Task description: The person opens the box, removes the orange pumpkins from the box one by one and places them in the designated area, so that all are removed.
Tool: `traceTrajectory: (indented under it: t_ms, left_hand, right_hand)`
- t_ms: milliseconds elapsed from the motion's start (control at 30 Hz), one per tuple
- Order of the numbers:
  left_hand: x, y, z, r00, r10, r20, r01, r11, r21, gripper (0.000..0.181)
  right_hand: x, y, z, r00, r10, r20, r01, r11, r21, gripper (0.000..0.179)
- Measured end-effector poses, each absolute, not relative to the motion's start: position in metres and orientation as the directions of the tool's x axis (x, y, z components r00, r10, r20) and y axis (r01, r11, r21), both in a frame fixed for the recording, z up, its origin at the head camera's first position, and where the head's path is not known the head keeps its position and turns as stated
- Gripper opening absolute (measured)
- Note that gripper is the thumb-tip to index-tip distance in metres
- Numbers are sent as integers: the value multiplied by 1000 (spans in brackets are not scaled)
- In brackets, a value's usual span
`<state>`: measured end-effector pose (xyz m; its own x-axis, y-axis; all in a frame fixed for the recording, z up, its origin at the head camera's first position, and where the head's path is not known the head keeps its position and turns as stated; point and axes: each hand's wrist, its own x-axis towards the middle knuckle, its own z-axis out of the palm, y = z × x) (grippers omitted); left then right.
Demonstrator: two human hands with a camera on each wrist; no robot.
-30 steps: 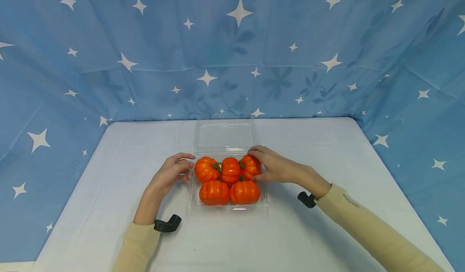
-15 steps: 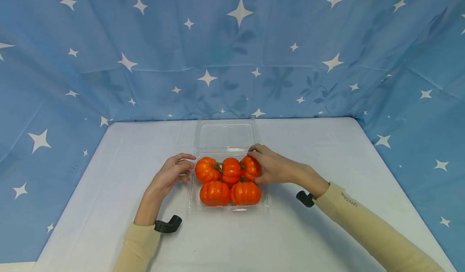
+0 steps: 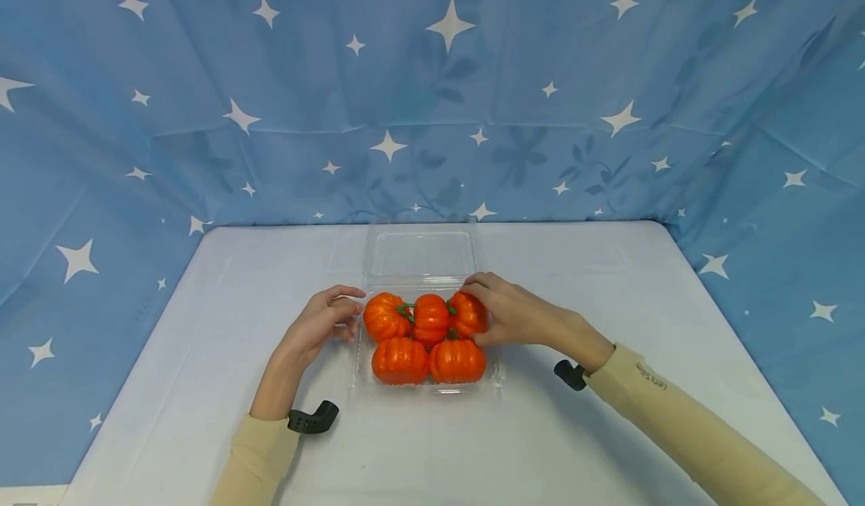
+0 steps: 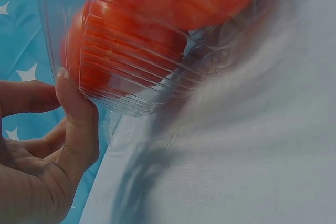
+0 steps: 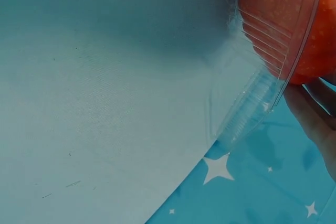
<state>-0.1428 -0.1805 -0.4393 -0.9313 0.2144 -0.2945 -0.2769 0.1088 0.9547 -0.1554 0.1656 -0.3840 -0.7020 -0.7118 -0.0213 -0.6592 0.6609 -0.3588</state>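
In the head view, a clear plastic clamshell container [image 3: 361, 374] lies with its lid raised open at the back. It holds small orange pumpkins with green stems: a left pumpkin [image 3: 387, 317], a middle one and a right pumpkin [image 3: 468, 312] behind, and two front pumpkins [image 3: 400, 361] side by side. My right hand [image 3: 516, 312] grips the back right pumpkin, fingers over its far side and thumb at its near side. At the container's left rim, my left hand [image 3: 316, 326] pinches the edge; in the left wrist view its thumb [image 4: 79, 124] touches the rim.
A white-covered table [image 3: 270, 258] lies under the container. Blue cloth [image 3: 304, 78] with white stars hangs behind it and along both sides. The transparent lid [image 3: 424, 254] stretches towards the back edge. Each wrist wears a black strap [image 3: 314, 418].
My right thumb has shifted slightly around the back right pumpkin, which stays in place. The left hand holds the same position at the rim. The head view has drifted a little.
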Motion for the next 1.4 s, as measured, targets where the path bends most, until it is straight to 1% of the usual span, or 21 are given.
traceTrajectory:
  t_ms: [133, 233, 333, 433, 600, 767, 900, 1100, 1267, 1400]
  left_hand:
    - [-142, -180, -438, -931, 210, -297, -279, 112, 954, 39]
    - [-142, -179, -437, -932, 208, -298, -279, 113, 954, 39]
    - [-142, -179, -437, -932, 207, -297, -278, 116, 954, 38]
    - [-142, -179, -438, -932, 208, -296, -276, 120, 954, 38]
    - [-141, -179, -438, -934, 207, -292, -271, 125, 954, 38]
    - [-141, -180, -438, -934, 209, -291, -269, 125, 955, 39]
    - [-141, -180, -438, -934, 212, -289, -268, 123, 956, 39]
    - [-142, -180, -439, -935, 207, -288, -266, 124, 956, 39]
    - [-142, -180, -439, -936, 193, -294, -271, 135, 953, 39]
    - [-142, -180, -439, -935, 193, -296, -274, 134, 952, 39]
  right_hand:
    - [-154, 166, -385, -698, -716, -5, -662, 648, -377, 65]
    - [-154, 166, -385, -700, -714, -16, -648, 645, -404, 64]
    - [-154, 167, -385, -696, -718, -17, -651, 641, -407, 64]
    - [-155, 167, -387, -683, -731, 6, -672, 625, -396, 64]
    - [-157, 168, -387, -664, -747, 32, -690, 596, -411, 65]
    - [-156, 169, -385, -679, -734, 2, -659, 609, -442, 70]
    - [-154, 172, -383, -691, -723, -17, -629, 613, -478, 68]
    - [-154, 177, -381, -714, -700, -11, -588, 608, -533, 67]
    - [-153, 179, -381, -720, -694, -3, -567, 591, -575, 67]
    - [-153, 183, -383, -729, -683, 36, -558, 564, -609, 67]
